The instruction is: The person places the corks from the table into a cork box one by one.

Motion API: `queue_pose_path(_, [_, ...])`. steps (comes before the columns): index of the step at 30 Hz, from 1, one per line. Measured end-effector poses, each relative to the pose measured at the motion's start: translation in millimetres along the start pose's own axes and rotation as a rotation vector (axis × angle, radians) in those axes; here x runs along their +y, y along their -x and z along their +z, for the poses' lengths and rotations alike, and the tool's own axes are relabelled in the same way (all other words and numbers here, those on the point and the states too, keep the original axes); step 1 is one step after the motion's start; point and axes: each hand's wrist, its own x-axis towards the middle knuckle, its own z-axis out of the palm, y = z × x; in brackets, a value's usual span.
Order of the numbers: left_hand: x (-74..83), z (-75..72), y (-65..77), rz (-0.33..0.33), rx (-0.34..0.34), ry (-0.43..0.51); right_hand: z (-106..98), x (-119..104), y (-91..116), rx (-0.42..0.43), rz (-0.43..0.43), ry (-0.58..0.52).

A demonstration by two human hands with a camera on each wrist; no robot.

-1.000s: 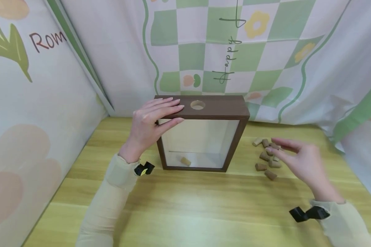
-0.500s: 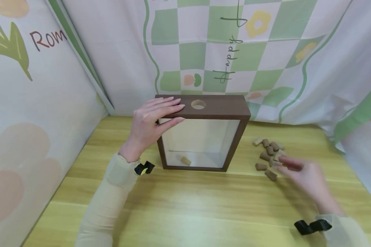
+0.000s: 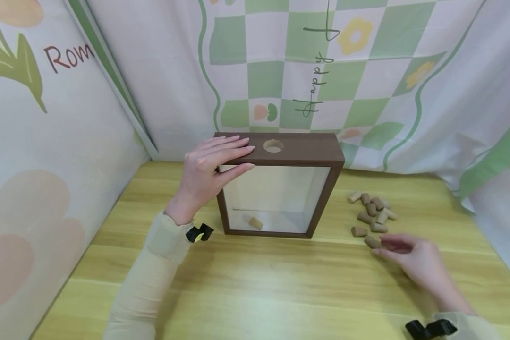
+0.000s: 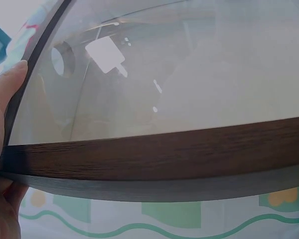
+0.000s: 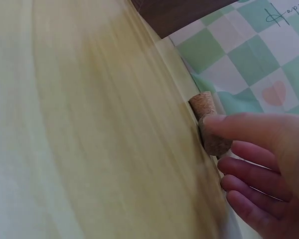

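Observation:
A dark brown frame box (image 3: 297,146) stands upright on the table, with a clear front and a round hole in its top. One cork (image 3: 256,223) lies inside at the bottom. My left hand (image 3: 204,165) rests on the box's top left corner, fingers over the top and thumb along the front edge. To the right of the box, my right hand (image 3: 414,259) is at the nearest loose cork (image 3: 371,242), thumb and fingers apart at its end. In the right wrist view the thumb overlaps this cork (image 5: 217,142); any grip on it is not plain.
Several more corks (image 3: 378,227) lie in a loose cluster right of the box on the wooden table (image 3: 272,293). A patterned curtain (image 3: 263,78) hangs close behind the box. A printed cloth wall (image 3: 89,141) borders the table's left side.
My right hand has come down toward the near side of the cork cluster, from the upper corks to the nearest one. The left hand and the box stay in place.

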Motion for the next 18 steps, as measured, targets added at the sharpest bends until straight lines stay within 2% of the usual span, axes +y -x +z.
queue_pose_path(18, [0.1, -1.1, 1.0, -0.001, -0.01, -0.019, 6.6, 1.9, 1.4, 0.059, -0.009, 0.016])
